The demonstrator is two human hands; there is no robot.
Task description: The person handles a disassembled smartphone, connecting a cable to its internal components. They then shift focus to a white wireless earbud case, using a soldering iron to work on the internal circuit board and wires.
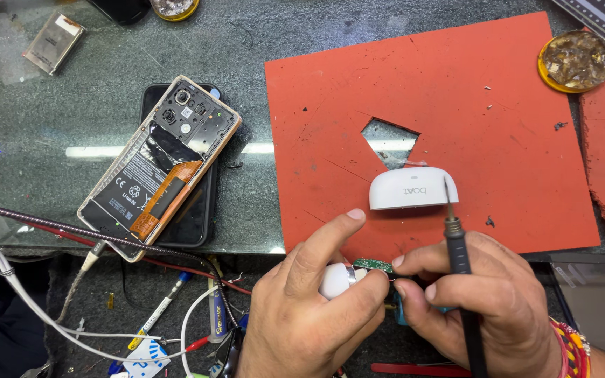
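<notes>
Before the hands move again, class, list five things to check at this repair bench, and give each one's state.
1. Left hand grips the white part: ok, thumb and fingers wrap it.
2. Right hand holds the soldering iron: ok, held like a pen, tip pointing up.
3. Iron tip clear of the white case: not ok, it sits at the case's edge.
4. Green board in sight: ok, just showing between the two hands.
5. Opened phone out of the way: ok, it lies left of the red mat.
</notes>
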